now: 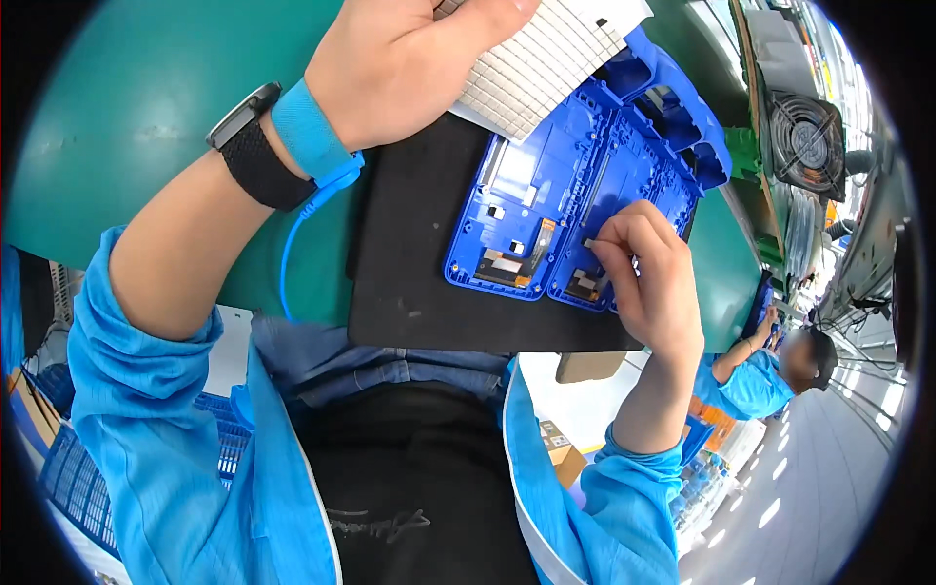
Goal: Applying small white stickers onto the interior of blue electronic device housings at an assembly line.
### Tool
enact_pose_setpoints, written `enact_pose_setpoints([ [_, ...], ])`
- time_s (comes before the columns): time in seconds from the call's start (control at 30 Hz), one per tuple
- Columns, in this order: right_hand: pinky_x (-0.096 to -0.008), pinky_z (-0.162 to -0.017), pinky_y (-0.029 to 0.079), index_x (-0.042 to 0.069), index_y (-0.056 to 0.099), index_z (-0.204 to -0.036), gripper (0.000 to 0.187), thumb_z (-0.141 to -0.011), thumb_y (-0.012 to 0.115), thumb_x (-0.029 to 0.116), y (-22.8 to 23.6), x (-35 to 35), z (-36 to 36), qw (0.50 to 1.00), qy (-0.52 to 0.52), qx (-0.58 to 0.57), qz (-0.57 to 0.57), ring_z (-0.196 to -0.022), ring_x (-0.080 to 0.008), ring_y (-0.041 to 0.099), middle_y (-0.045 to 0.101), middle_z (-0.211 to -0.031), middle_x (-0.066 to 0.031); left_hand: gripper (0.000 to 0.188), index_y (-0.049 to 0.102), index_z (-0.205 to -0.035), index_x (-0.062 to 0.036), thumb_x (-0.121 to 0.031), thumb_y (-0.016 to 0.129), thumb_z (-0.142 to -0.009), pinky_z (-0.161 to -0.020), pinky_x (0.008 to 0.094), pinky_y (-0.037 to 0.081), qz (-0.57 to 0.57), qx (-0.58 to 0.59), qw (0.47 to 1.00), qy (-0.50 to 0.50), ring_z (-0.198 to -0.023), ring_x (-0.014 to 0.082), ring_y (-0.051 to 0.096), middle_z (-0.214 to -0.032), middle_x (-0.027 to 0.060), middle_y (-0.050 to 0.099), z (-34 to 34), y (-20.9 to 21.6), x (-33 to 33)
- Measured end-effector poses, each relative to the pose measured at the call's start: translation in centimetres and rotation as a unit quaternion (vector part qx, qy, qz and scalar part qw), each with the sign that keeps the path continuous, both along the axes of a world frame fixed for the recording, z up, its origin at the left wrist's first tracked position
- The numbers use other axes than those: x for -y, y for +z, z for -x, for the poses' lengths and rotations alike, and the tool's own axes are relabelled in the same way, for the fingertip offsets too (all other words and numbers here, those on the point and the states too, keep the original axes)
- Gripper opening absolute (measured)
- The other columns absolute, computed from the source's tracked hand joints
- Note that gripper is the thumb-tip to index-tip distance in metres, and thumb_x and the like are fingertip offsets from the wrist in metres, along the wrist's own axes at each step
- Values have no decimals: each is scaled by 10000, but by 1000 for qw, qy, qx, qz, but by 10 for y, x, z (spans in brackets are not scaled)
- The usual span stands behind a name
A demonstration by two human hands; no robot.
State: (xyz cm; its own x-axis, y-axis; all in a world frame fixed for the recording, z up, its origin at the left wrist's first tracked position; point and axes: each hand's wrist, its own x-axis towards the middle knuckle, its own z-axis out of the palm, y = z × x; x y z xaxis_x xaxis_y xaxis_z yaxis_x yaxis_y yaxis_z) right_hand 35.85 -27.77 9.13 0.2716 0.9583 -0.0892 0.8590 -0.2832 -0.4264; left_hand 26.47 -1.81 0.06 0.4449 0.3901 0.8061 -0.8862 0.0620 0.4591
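Note:
My left hand [405,73] is closed on the edge of a sheet of small pale rectangular pads [541,63], held over the far part of the work. Two blue plastic housing halves [502,219] lie side by side beneath it, inner sides up. Each half carries a small dark part with a flat brown cable [538,249] near its front end, and small white and black pieces stick to the left one. Above the right half, my right hand [648,268] pinches a tiny light pad [589,243] between thumb and forefinger, tilted downward.
A black mat [409,253] lies under the housings on a green table [127,127]. Blue handle-shaped frames [682,107] stand behind. A blue cord [286,263] runs from my left wrist strap. A fan [807,141] stands at far right; a co-worker [770,375] is beyond the table.

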Motion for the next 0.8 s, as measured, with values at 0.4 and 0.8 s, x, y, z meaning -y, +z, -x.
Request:
enact_pose_setpoints([
  [0.4, -346, -774, 422, 2, 593, -861, 97, -819, 655, -60, 2, 17, 7, 1000, -12, -5, 1, -817, -266, 518, 575, -869, -101, 200, 556, -1161, 47, -99, 569, -1025, -807, 227, 494, 52, -6, 996, -71, -914, 74, 607, -1042, 58, 669, 2, -1, 1],
  [0.8, -345, -748, 425, -1, 604, -859, 100, -811, 678, -47, 2, 17, 4, 1000, 5, 10, 11, -813, -264, 522, 586, -870, -103, 187, 559, -1151, 41, -96, 574, -1025, -800, 220, 491, 58, -13, 995, -82, -915, 64, 604, -1041, 50, 665, 3, 0, 2],
])
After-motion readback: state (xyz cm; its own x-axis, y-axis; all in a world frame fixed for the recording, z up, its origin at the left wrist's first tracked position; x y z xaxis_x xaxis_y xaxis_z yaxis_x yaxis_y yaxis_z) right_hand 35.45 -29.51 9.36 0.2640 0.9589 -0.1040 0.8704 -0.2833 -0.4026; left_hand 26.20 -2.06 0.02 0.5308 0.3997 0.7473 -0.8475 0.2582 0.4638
